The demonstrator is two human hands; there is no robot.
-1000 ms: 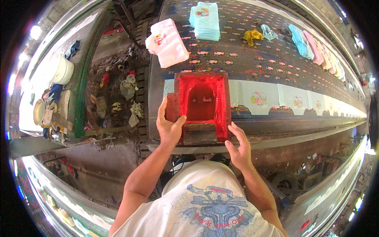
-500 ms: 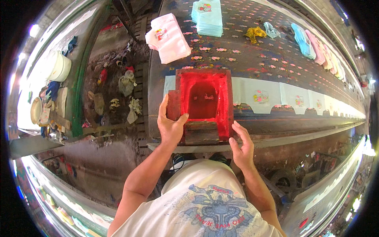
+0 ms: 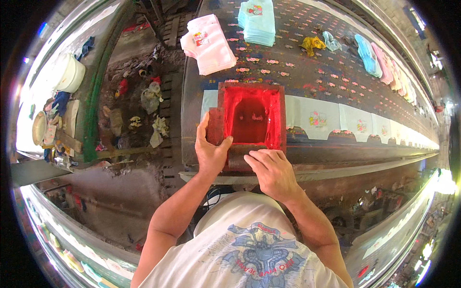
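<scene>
The red wooden frame [image 3: 277,115] sits at the centre of the view, flat over the table [image 3: 317,150], its long axis running almost straight up and down: the near end faces my belly, the far end points to the top. Its dark red mesh window [image 3: 247,126] has a rounded upper end, and small pale prints show dimly through it. A stepped block [image 3: 216,126] juts from the left side.

My left hand [image 3: 211,150] has that left side between thumb and fingers, about half spread: the thumb presses by the window's lower left corner, the fingers lie along the block's outer edge. My right hand [image 3: 272,172] is bent over the near bar [image 3: 238,156] at the lower right corner, fingers curled in; they cover that end of the bar, and I cannot tell whether they close on anything.

A pale blue cloth piece [image 3: 209,100] pokes out at the frame's left; the frame hides the rest. To the right runs a row of pale printed pieces [image 3: 317,117], its far end lost in glare.

Above are a pink stack [image 3: 209,48] and a blue stack [image 3: 259,26], then a crumpled yellow cloth [image 3: 313,44]. At the far left, a white bucket [image 3: 72,76] half dissolves in the brightness. My shirt [image 3: 240,240] is cut off by the bottom edge.
</scene>
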